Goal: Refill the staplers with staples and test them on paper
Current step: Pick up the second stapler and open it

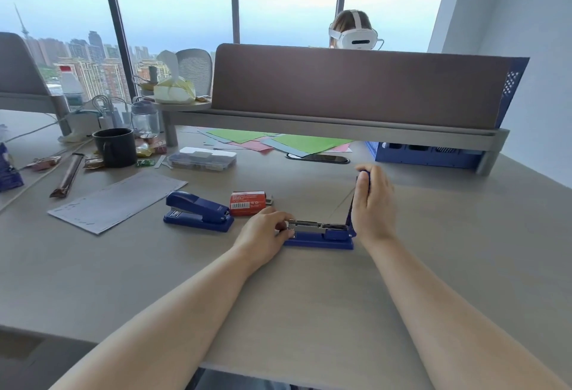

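The right hand (pixel 373 200) grips the open stapler's (pixel 322 235) raised lid. The left hand (pixel 266 230) pinches its metal staple channel (pixel 318 226), mid-tabletop (pixel 433 265).

staplers: 2 — open stapler (pixel 322 231), closed stapler (pixel 198 211)
staple boxes: 1 (pixel 247 203)
grey paper sheets: 1 (pixel 117 200)
mugs: 1 (pixel 114 147)
hands: 2 — left hand (pixel 263 230), right hand (pixel 373 204)

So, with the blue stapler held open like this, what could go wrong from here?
1. The right hand holds the hinged lid of the open blue stapler upright; if it slips, the lid could snap down on the left hand, whose fingers are at the front of the metal staple channel.
2. The red staple box lies open beside the left hand; a nudge might spill staples onto the grey desk.
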A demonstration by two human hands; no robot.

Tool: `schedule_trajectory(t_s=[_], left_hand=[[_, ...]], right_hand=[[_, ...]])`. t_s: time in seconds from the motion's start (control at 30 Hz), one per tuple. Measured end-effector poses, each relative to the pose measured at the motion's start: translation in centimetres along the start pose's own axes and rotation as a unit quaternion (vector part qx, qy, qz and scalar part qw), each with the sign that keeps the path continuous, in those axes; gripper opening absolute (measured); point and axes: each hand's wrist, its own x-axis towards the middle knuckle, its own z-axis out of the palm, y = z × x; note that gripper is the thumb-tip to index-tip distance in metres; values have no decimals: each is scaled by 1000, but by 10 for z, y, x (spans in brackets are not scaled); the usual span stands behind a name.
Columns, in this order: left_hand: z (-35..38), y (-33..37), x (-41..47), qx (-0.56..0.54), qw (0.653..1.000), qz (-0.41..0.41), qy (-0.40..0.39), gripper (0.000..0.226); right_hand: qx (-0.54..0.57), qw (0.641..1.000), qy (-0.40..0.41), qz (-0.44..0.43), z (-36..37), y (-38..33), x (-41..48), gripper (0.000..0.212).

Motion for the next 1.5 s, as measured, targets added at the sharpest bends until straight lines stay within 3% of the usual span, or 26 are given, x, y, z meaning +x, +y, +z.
schedule_trajectory(t_s=[0.13,0.27,0.53,0.7,0.9,1.03,1.17,1.27,1.37,1.5], left_hand=[[-4,-1,0,6,1000,-10,10,32],[-7,0,0,12,1000,-17,6,34],[-9,3,-3,36,999,-25,22,33],[-11,6,-4,57,998,-31,17,34],[-18,11,-5,98,995,-18,-18,35],[-36,9,13,22,995,-38,-86,45],[-49,-4,51,172,979,-38,-104,56],[-46,-9,74,291,932,-62,-209,62],[-43,-10,89,317,901,-87,-283,70],[-44,-14,99,301,909,-64,-280,57]], right_hand=[[1,991,50,128,-16,25,5,40],[-6,966,40,256,-23,42,4,45],[-129,932,-81,329,-21,63,-1,19],[-142,922,-101,345,-20,63,-1,13],[-163,915,-125,347,-19,56,-3,14],[-213,938,-123,246,-14,40,2,11],[-159,963,-170,135,8,21,9,9],[-108,961,-230,110,26,12,18,8],[-71,957,-264,100,41,6,23,9],[-47,946,-313,64,51,8,23,8]])
